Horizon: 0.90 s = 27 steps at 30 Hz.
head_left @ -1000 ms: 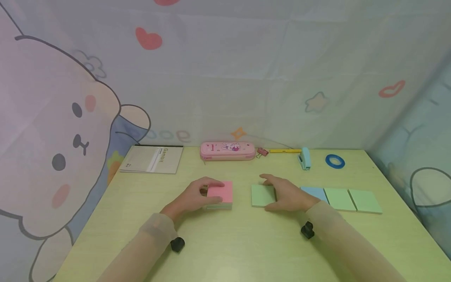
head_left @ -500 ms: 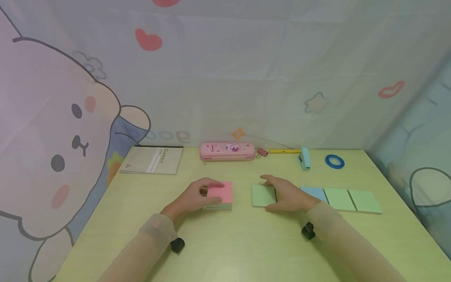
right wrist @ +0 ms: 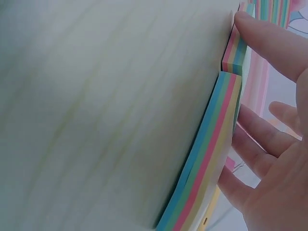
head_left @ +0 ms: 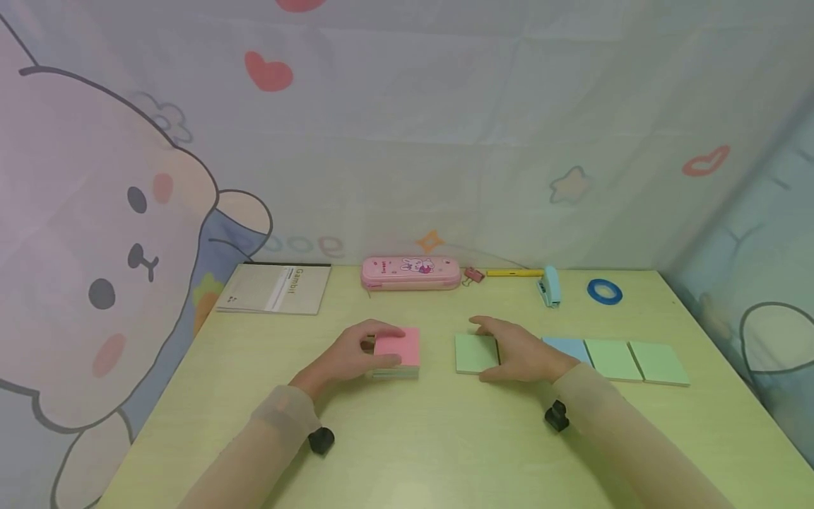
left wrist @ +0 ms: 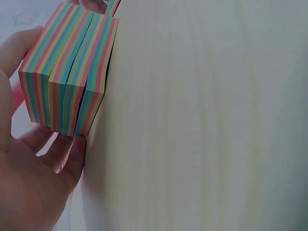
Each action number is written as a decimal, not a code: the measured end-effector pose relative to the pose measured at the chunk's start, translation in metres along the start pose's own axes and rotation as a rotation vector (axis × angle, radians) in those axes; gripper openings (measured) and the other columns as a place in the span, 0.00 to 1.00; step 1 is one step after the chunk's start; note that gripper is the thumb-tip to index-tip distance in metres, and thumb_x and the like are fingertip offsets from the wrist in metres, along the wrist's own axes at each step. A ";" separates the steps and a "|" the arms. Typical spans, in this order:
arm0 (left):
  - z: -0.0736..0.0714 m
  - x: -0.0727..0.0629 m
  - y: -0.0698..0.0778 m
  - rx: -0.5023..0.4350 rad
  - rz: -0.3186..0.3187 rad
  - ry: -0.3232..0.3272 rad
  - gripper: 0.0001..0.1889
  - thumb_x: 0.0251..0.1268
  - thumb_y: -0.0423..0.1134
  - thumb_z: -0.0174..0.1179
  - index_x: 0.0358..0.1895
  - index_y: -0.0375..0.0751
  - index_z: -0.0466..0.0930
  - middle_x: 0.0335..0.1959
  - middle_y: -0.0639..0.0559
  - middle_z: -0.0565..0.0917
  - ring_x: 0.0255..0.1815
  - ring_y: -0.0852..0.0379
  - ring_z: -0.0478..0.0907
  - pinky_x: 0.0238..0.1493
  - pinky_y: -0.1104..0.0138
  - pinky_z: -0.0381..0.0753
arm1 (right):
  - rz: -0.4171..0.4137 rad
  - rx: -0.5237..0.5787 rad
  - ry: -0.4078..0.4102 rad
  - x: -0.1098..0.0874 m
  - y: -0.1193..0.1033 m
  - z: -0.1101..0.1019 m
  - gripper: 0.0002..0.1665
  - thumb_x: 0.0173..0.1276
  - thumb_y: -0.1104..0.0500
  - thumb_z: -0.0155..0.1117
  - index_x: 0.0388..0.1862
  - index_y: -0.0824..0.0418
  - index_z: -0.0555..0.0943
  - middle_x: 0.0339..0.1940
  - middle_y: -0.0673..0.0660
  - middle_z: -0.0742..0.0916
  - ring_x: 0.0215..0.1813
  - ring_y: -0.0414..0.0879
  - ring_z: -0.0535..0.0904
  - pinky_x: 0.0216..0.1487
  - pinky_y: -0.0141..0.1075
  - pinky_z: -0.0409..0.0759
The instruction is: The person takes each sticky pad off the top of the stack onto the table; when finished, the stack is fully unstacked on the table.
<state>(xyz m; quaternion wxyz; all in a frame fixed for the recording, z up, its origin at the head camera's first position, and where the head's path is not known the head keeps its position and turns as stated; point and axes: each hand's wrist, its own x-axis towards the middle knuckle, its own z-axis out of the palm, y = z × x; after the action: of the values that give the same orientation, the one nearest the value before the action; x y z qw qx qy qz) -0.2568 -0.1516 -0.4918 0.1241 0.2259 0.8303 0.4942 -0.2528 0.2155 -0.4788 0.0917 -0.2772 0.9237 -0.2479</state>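
On the left, my left hand (head_left: 346,353) grips a stack of sticky note pads (head_left: 397,348) from its left side, pink face up. The left wrist view shows the stack's striped edges (left wrist: 72,62), with several pads piled slightly out of line. To the right, my right hand (head_left: 521,351) holds a green-topped sticky note pad (head_left: 475,355), thumb at its front edge and fingers toward the back. That pad lies low at the table. In the right wrist view the thumb (right wrist: 269,41) presses along the pad's striped side (right wrist: 233,55); another striped pad (right wrist: 202,163) sits nearer the camera.
Right of my right hand lie a blue pad (head_left: 567,348) and two green pads (head_left: 613,359) in a row. Along the back are a notebook (head_left: 273,288), pink pencil case (head_left: 410,273), binder clip (head_left: 473,275), yellow pen-like stick (head_left: 514,273), stapler (head_left: 550,287) and blue tape roll (head_left: 604,291).
My right hand and the green pad have shifted very slightly to the right. The left hand and its stack stay in place.
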 end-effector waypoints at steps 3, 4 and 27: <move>-0.001 -0.001 0.000 0.000 0.002 0.000 0.25 0.65 0.50 0.75 0.65 0.60 0.83 0.68 0.58 0.79 0.69 0.54 0.74 0.70 0.52 0.75 | -0.001 0.004 0.001 0.000 -0.004 -0.001 0.60 0.61 0.45 0.82 0.84 0.58 0.60 0.73 0.58 0.79 0.74 0.54 0.73 0.76 0.55 0.70; -0.001 -0.002 0.000 -0.001 0.006 -0.002 0.25 0.65 0.50 0.75 0.65 0.59 0.83 0.68 0.57 0.79 0.70 0.53 0.74 0.71 0.52 0.74 | -0.002 0.010 0.002 0.000 -0.006 -0.001 0.60 0.61 0.44 0.82 0.84 0.58 0.60 0.74 0.58 0.79 0.75 0.54 0.72 0.77 0.55 0.69; -0.016 -0.013 -0.004 -0.008 -0.029 -0.031 0.53 0.54 0.50 0.82 0.82 0.51 0.60 0.72 0.47 0.73 0.71 0.45 0.73 0.76 0.49 0.70 | -0.257 0.025 0.055 0.045 -0.078 0.018 0.50 0.67 0.44 0.77 0.80 0.60 0.66 0.76 0.54 0.75 0.77 0.49 0.68 0.78 0.49 0.68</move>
<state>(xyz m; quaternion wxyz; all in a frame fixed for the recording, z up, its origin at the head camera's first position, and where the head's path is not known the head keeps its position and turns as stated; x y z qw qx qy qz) -0.2529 -0.1717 -0.4879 0.1449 0.2207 0.8295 0.4922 -0.2479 0.1262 -0.4561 0.0374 -0.3850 0.8796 -0.2768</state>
